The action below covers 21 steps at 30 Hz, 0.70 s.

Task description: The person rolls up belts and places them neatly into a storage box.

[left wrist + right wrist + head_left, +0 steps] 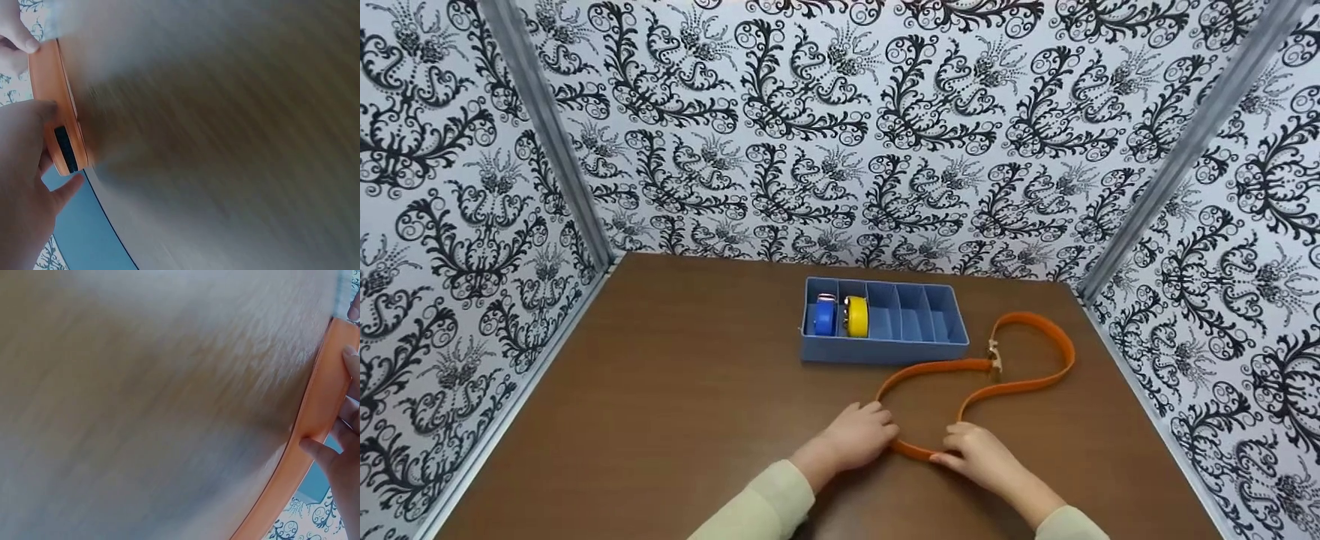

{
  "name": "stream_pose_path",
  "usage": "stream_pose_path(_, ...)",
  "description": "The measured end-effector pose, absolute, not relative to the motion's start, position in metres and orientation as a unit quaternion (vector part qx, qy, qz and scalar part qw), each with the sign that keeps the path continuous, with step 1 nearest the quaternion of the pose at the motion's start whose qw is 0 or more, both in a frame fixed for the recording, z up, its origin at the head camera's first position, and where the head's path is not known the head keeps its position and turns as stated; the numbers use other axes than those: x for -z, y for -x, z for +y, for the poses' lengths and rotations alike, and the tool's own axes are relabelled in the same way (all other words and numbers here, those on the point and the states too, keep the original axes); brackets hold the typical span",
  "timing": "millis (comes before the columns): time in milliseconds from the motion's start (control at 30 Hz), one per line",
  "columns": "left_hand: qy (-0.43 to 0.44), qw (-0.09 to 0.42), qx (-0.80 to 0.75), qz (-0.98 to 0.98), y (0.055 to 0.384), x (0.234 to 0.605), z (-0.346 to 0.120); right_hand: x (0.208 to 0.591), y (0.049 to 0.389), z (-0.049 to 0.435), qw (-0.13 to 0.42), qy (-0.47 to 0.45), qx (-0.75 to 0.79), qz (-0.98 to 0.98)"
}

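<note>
An orange belt (1020, 386) stands on its edge on the brown table, bent into two loops. Its metal buckle (995, 358) lies by the right front corner of the blue box. My left hand (861, 433) grips the near loop on its left side. A short way to the right, my right hand (979, 454) pinches the same strap between thumb and fingers. In the left wrist view a dark mark (66, 149) shows on the orange strap, close to the left fingers.
Behind the hands, the blue divided box (885, 351) holds a rolled blue belt (825, 316) and a rolled yellow belt (857, 316) in its left compartments. Patterned walls (840, 172) with grey corner posts enclose the table (675, 375) at the back and sides.
</note>
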<state>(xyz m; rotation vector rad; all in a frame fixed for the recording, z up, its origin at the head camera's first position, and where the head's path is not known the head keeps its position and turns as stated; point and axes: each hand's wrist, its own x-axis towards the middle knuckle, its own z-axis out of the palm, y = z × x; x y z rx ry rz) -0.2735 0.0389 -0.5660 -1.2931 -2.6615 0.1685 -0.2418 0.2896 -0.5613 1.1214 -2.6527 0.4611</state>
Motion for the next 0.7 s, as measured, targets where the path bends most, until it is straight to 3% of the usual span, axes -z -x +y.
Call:
stream_pose_path(467,0.361,0.085,0.024,-0.928,0.287,0.565,-0.053,0.560,0.247,0.292,0.050,-0.368,-0.181,-0.911)
stream_pose_path(700,0.367,0.111,0.045,-0.923,0.293,0.569,-0.098,0.561,0.255,0.292,0.064,-0.329,-0.182,-0.924)
